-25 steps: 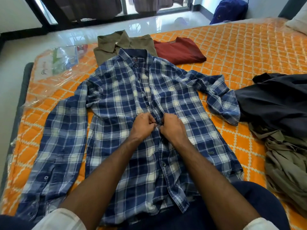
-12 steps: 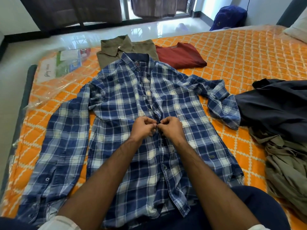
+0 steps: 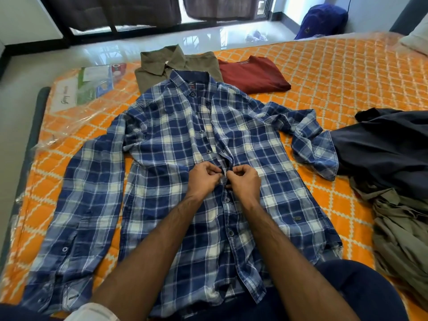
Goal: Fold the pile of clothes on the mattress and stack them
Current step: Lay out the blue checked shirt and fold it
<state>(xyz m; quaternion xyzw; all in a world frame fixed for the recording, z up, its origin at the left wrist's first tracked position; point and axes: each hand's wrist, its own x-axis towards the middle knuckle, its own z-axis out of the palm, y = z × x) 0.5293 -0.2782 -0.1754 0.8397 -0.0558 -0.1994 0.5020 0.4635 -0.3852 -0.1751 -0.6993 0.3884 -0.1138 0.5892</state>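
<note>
Buttoning step: left hand (image 3: 203, 179) and right hand (image 3: 243, 181) pinch the placket of the shirt (image 3: 162, 158) — spread flat on the mattress (image 3: 347, 77). Next — fasten remaining upper buttons, then fold.

Bright daylight from the window (image 3: 148, 12); floor (image 3: 203, 40) glare, wide-angle bending at edges

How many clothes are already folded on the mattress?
2: an olive collared shirt at the far edge, partly under the plaid shirt's collar, and a maroon top just right of it. More could lie hidden beneath them.
</note>
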